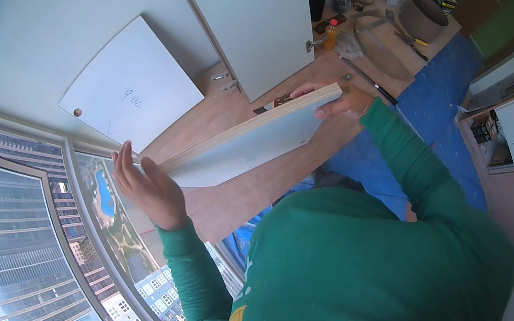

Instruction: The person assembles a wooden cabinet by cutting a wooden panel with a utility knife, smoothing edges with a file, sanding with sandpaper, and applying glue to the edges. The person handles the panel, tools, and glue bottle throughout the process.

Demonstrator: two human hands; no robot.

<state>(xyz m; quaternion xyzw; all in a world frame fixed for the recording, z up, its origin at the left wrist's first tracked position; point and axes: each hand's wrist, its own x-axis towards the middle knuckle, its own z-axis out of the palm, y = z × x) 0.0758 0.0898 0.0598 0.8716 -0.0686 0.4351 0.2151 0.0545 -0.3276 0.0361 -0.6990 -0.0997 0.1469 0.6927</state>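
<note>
A white-faced panel (236, 159) with a bare plywood edge stands on its side above the wooden worktop (231, 209). Its right end is in my right hand (348, 103), thumb on the near face and fingers over the far side. At the other end, my left hand (152, 193) is raised with fingers stretched and apart; whether its palm touches the panel I cannot tell. Just behind the panel lies a small dark brown item (282, 99), partly hidden.
A white board (134, 79) with a round hole leans on the wall. Beside it a tall white door panel (258, 24) stands with hinges. Farther right are an orange bottle (330, 35), a long dark-handled tool (371, 81) and a bin (421, 14). Windows (14, 255) border the left.
</note>
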